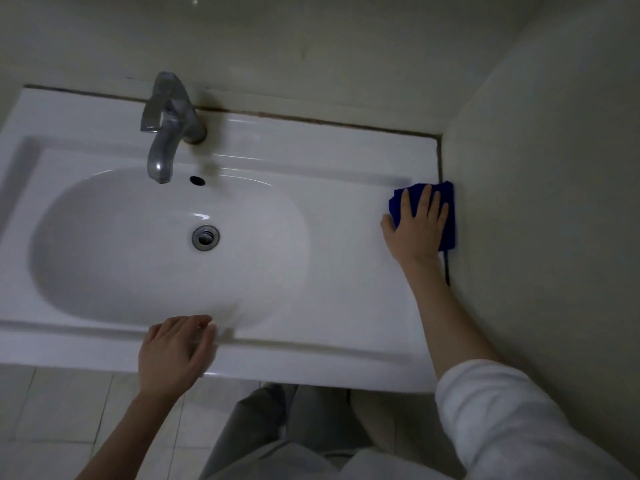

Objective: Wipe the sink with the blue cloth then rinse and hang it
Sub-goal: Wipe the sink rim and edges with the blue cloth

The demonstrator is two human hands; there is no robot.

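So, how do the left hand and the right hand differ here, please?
The right hand presses flat, fingers spread, on the blue cloth; the left hand holds nothing. The right hand is at the sink's right end by the wall; the left hand rests on its front rim. Both are bare.

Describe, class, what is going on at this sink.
A person is wiping a white sink. The right hand presses a blue cloth flat on the sink's right ledge, up against the side wall. The left hand rests on the front rim. No water is seen running from the tap, and the cloth is not yet rinsed or hung.
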